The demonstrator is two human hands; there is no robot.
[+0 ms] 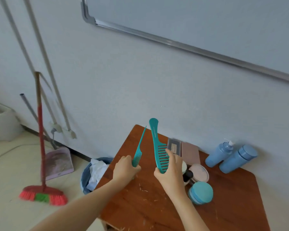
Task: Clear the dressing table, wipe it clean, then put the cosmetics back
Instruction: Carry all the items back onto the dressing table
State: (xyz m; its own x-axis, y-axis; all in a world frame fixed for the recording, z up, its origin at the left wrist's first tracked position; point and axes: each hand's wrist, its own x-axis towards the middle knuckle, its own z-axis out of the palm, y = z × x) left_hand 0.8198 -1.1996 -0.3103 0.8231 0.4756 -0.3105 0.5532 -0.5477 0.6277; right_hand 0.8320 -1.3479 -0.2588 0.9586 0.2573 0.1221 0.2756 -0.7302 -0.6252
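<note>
My left hand point(124, 169) grips a teal tail comb point(139, 150) by its toothed end, its thin tail pointing up. My right hand point(169, 174) holds a teal wide-tooth comb point(157, 144) upright by its lower end. Both are raised above the brown wooden dressing table point(148, 205). On the table's right side stand two blue bottles point(232, 158), a teal round jar point(201, 192), a pale powder compact point(198, 172), a black-capped item point(188, 175) and two flat palettes point(183, 148) leaning at the wall.
A blue waste bin point(94, 174) with crumpled paper sits left of the table. A red broom point(42, 164) and a lilac dustpan point(59, 162) lean against the wall at left. Small light scraps dot the tabletop. A framed board point(190, 22) hangs above.
</note>
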